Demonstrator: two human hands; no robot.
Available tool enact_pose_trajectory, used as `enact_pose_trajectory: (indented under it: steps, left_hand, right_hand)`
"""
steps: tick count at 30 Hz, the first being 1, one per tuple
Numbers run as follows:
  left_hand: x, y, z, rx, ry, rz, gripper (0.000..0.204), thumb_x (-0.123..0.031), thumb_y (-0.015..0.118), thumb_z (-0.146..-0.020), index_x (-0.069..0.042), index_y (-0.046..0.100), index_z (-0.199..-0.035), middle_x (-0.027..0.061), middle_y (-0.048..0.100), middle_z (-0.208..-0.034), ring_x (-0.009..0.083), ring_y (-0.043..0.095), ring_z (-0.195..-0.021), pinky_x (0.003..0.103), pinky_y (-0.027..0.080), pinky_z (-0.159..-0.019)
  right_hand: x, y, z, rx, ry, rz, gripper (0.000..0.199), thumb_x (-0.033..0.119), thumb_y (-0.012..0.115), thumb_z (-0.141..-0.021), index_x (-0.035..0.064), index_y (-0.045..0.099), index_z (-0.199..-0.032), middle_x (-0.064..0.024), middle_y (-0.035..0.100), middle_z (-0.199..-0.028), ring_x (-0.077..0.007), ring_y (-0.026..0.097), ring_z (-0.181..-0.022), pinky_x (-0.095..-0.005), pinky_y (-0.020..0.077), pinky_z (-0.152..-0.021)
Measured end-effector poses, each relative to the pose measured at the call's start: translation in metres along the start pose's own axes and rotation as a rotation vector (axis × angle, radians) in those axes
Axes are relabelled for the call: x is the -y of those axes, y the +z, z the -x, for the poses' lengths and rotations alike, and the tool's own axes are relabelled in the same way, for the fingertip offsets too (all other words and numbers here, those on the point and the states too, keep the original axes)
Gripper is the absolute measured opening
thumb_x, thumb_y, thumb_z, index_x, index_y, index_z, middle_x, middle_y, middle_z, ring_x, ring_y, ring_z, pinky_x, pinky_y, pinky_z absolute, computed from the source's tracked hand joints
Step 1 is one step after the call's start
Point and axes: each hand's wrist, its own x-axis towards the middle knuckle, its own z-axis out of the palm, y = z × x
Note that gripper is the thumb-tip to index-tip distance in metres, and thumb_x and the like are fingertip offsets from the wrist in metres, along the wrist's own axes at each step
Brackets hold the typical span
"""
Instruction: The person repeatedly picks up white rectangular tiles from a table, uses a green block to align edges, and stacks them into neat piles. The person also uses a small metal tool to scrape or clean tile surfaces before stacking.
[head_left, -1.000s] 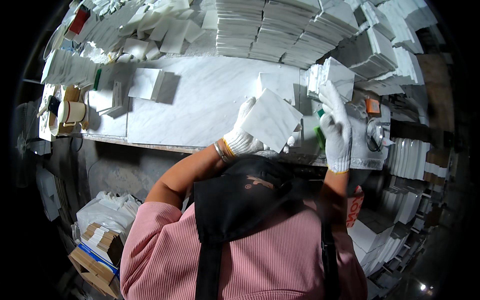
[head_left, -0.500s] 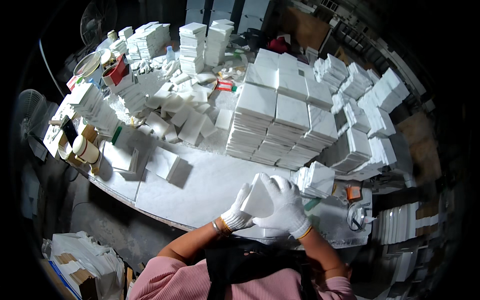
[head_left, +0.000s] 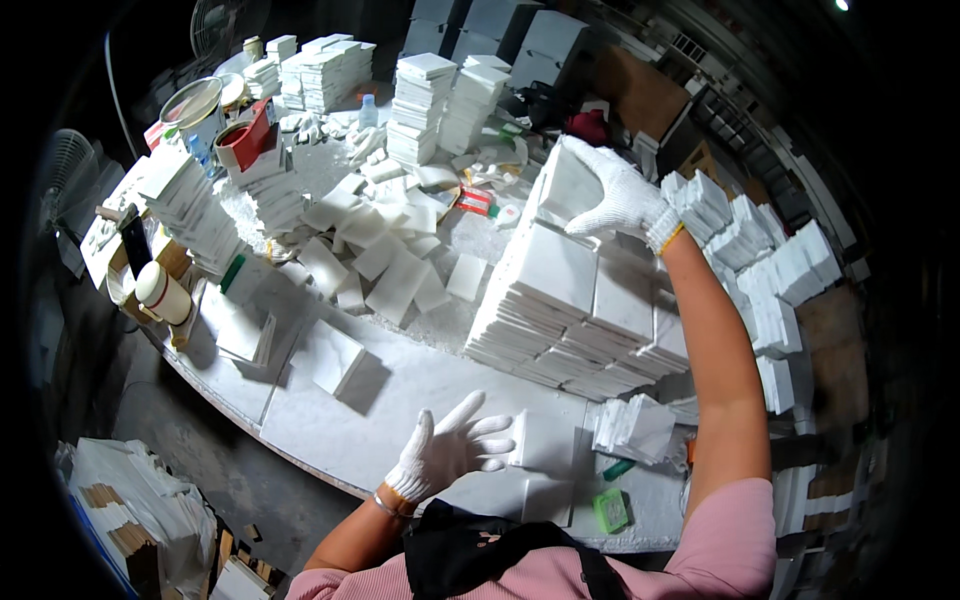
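Observation:
My right hand (head_left: 622, 195), in a white knit glove, reaches out over the tall block of stacked tiles. Its thumb and fingers span a white marble tile (head_left: 568, 188) at the top, gripping it across opposite sides; part of it is hidden under the glove. My left hand (head_left: 450, 452), gloved alike, is held above the near table with fingers spread and nothing in it. Right beside its fingertips is a white tile (head_left: 545, 440) on the table, with another tile (head_left: 547, 500) nearer me. The front row of the tall stacks (head_left: 550, 268) stands beyond.
Loose tile pieces (head_left: 385, 250) lie scattered left of the stacks. A small tile pile (head_left: 330, 355) rests on the left tabletop. Several tile stacks (head_left: 790, 265) stand at the right. A bright green block (head_left: 610, 510) sits by the near edge; a cream cup (head_left: 163, 292) is far left.
My hands held one tile together; now they are apart. My right hand has gone far forward to the stack top, and my left has let go and spread its fingers. The view has shifted.

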Motion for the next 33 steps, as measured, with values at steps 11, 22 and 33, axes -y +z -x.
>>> enact_pose_trajectory:
  steps: [11, 22, 33]
  left_hand:
    - [-0.021, -0.029, -0.005, -0.170, 0.093, -0.036, 0.087, -0.080, 0.039, -0.085, -0.026, 0.030, -0.153, 0.0181, 0.043, -0.146, 0.0369, 0.051, -0.126, 0.053, 0.042, -0.101]
    - [-0.020, -0.020, -0.014, -0.155, 0.029, -0.160, 0.086, -0.076, 0.038, -0.090, -0.022, 0.024, -0.155, 0.0192, 0.043, -0.146, 0.0353, 0.051, -0.125, 0.052, 0.041, -0.101]
    - [0.007, -0.024, -0.009, -0.369, -0.031, -0.904, 0.076, -0.032, 0.069, -0.091, -0.003, 0.033, -0.151, 0.0162, 0.057, -0.132, 0.0209, 0.059, -0.112, 0.034, 0.047, -0.097]
  right_hand:
    - [-0.040, 0.031, -0.022, 0.194, 0.084, -0.014, 0.116, 0.039, 0.085, -0.053, 0.0107, 0.032, -0.152, -0.0222, 0.049, -0.138, -0.0383, 0.046, -0.129, -0.0393, 0.0368, -0.110]
    - [-0.048, 0.022, -0.012, 0.187, 0.079, -0.049, 0.117, 0.058, 0.082, -0.064, 0.0030, 0.028, -0.152, -0.0254, 0.039, -0.148, -0.0383, 0.037, -0.139, -0.0377, 0.0293, -0.116]
    - [0.100, 0.023, 0.244, 0.055, 0.195, -0.765, 0.052, 0.015, 0.081, -0.075, 0.0006, 0.064, -0.123, -0.0138, 0.065, -0.120, -0.0244, 0.061, -0.113, -0.0377, 0.0485, -0.096]
